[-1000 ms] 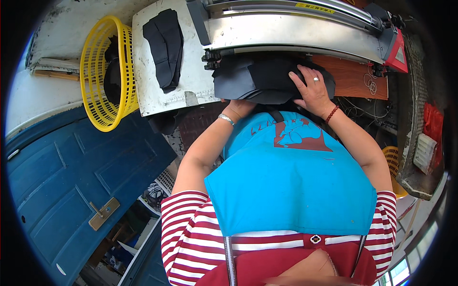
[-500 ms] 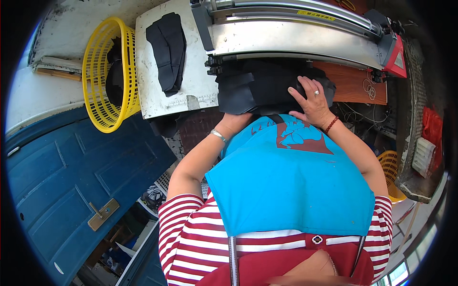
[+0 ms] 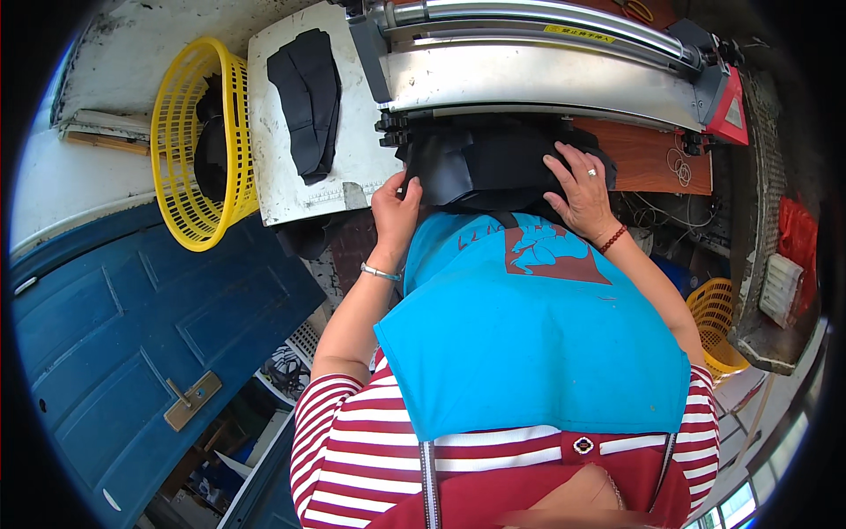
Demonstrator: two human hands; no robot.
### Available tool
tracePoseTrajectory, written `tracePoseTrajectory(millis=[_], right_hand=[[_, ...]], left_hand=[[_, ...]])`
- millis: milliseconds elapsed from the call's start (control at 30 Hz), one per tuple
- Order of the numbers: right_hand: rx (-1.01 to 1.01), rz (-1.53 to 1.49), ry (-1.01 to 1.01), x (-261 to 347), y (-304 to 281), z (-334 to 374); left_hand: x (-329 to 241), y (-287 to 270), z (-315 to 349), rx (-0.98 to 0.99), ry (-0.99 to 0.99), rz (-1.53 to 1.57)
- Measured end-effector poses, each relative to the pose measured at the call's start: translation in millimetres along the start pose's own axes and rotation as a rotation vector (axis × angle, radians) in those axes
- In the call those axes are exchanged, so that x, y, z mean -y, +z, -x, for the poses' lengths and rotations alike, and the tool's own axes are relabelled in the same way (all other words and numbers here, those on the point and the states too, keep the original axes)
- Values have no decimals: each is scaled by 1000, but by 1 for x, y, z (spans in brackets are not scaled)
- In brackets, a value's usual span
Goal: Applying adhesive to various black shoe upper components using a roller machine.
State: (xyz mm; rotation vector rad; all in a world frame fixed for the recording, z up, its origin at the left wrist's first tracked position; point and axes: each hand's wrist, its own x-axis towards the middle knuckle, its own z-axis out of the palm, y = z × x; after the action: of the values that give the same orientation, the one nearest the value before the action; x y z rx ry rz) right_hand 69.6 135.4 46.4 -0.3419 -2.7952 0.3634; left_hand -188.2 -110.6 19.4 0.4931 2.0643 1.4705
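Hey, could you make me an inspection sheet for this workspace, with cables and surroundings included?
Surface: white tabletop, scuffed and dark-marked; brown board to the right.
Job's things: black sheets at the near edge of the metal roller machine; separate black pieces lie on the white tabletop.
Clutter: yellow basket with dark pieces inside; scissors behind the machine.
Grips: left grip at the sheets' left edge, hold unclear; right grip open, resting on the sheets.
Cables: thin pale cords looped over the brown board; others tangled below it.
Surroundings: blue door at lower left; red bag at far right.
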Motion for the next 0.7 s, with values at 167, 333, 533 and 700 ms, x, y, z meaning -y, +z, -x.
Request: tracePoseTrajectory(millis=[167, 333, 533, 700], right_hand=[[-20, -34, -13, 10, -18, -10], [-71, -140, -107, 32, -24, -54], [-101, -445, -148, 67, -24, -120], [-127, -785, 99, 59, -57, -124]], left_hand=[[-14, -21, -7, -74, 573, -1007], [-65, -27, 10, -22, 509, -1112], [-128, -29, -5, 80, 916, -641], [-167, -14, -29, 172, 659, -234]])
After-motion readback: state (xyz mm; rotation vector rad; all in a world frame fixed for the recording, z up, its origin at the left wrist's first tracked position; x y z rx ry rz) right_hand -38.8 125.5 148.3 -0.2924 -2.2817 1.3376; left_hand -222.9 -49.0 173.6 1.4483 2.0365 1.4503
